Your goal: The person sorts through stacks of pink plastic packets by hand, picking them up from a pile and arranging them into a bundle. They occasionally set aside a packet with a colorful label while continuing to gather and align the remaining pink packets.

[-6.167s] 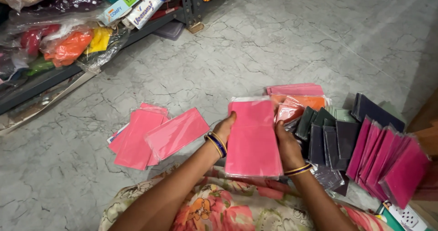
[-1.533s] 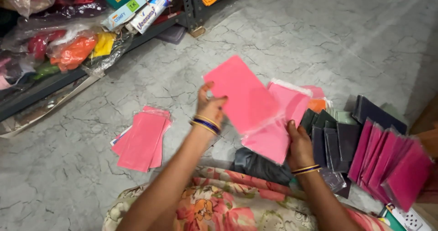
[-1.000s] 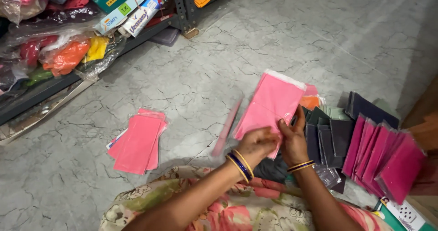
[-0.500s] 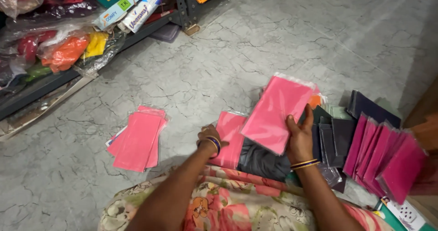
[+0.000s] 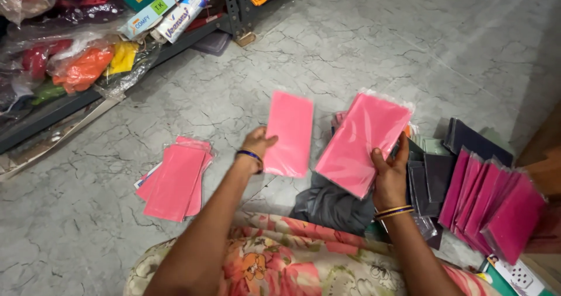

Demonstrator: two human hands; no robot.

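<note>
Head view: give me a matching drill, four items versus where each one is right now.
Items:
1. single pink packet
2. pink packet stack
3. pink pile
4. dark grey cloth

Places:
A. on the floor, below the right hand
B. on the floor, on the person's left side
C. in the left hand
D. in the right hand

Pairs: 1-C, 2-D, 3-B, 4-A

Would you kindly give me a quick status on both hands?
Left hand grips one pink flat packet. Right hand holds pink plastic-wrapped stack. Nothing between them.
</note>
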